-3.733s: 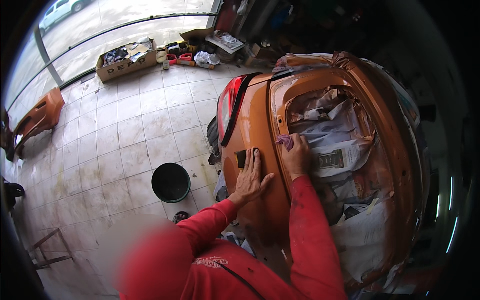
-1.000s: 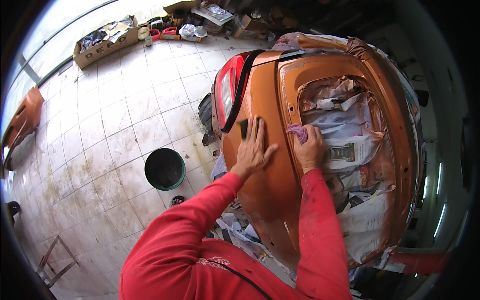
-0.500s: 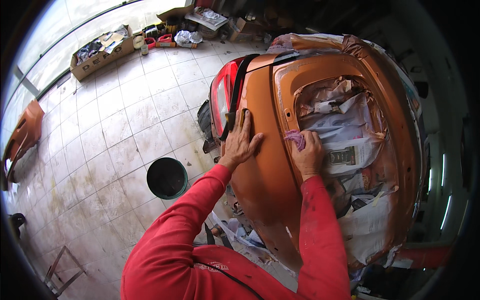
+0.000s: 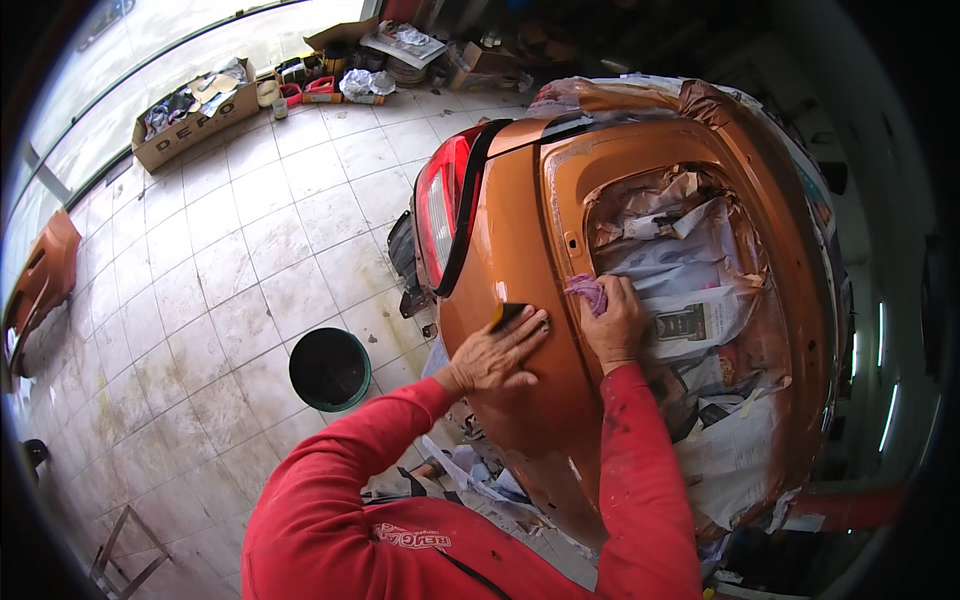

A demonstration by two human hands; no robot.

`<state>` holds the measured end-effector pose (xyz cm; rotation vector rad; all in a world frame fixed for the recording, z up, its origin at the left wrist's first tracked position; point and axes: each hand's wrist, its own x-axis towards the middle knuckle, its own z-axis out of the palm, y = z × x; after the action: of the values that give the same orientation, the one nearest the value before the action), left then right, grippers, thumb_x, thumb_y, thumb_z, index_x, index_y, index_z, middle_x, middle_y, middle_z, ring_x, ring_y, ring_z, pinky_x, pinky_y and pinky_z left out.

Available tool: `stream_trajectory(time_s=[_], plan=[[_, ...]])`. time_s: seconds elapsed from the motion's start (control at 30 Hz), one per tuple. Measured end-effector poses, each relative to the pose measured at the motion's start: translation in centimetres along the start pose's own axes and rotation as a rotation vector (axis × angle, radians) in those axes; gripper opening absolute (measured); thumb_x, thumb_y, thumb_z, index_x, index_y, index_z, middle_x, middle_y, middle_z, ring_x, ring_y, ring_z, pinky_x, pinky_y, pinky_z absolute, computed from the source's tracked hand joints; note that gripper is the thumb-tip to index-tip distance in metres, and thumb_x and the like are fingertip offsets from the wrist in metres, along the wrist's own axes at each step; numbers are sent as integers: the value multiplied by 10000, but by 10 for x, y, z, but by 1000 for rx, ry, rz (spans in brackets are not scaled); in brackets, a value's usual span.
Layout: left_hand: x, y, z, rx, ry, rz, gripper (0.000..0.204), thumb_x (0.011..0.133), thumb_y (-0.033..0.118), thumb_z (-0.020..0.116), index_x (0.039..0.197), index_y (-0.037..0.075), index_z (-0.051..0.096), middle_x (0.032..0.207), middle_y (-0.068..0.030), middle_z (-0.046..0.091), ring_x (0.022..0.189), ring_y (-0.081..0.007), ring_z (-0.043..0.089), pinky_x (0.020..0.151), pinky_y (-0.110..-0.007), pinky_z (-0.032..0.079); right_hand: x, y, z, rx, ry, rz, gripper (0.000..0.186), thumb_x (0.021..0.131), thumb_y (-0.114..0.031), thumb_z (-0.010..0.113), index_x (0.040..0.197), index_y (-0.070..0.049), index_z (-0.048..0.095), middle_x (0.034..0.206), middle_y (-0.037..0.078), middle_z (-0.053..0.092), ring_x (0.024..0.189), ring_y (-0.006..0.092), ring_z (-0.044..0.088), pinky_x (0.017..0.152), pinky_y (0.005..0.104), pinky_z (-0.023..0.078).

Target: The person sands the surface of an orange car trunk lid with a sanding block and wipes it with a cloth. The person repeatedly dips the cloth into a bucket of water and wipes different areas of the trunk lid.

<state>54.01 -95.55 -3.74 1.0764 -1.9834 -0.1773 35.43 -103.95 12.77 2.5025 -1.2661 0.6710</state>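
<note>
My left hand [image 4: 494, 356] lies with its fingers stretched over the orange car body panel [image 4: 515, 240]. A small folded piece of sandpaper [image 4: 506, 317], dark with a yellowish side, is held under those fingertips and pokes out past them; most of it is hidden. To the right, my right hand [image 4: 614, 322] is closed on a crumpled pink-purple cloth [image 4: 586, 292] and rests at the edge of the window opening. Crumpled paper sheeting [image 4: 690, 262] covers that opening. A red and clear tail light [image 4: 443, 205] sits beyond my left hand.
A dark green bucket [image 4: 330, 369] stands on the tiled floor [image 4: 225, 300] to the left. A cardboard box [image 4: 195, 122] full of scraps lies by the window. An orange bumper part [image 4: 45, 275] is at the far left, and a metal frame [image 4: 130, 550] stands lower left.
My left hand has slid nearer along the panel, away from the tail light, with the sandpaper under its fingers. My right hand still holds the cloth in nearly the same place.
</note>
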Motion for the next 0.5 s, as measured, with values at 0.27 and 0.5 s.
stream_trajectory(time_s=[0.27, 0.5], plan=[[110, -161, -81, -53, 147, -434, 860, 1083, 678, 374, 1620, 7, 421, 1713, -270, 323, 1608, -355, 304, 1194, -510, 429, 13, -28, 19, 67, 3, -30, 320, 793, -100, 829, 1040, -101, 625, 988, 115, 645, 940, 379, 671, 801, 484, 553], [13, 31, -3, -27, -3, -181, 903, 1070, 622, 483, 1631, -71, 345, 1718, -307, 284, 1621, -465, 224, 1311, -525, 232, -3, -9, -5, 17, 38, 62, 290, 808, -139, 824, 1038, -111, 649, 990, 107, 642, 947, 364, 670, 825, 481, 555]])
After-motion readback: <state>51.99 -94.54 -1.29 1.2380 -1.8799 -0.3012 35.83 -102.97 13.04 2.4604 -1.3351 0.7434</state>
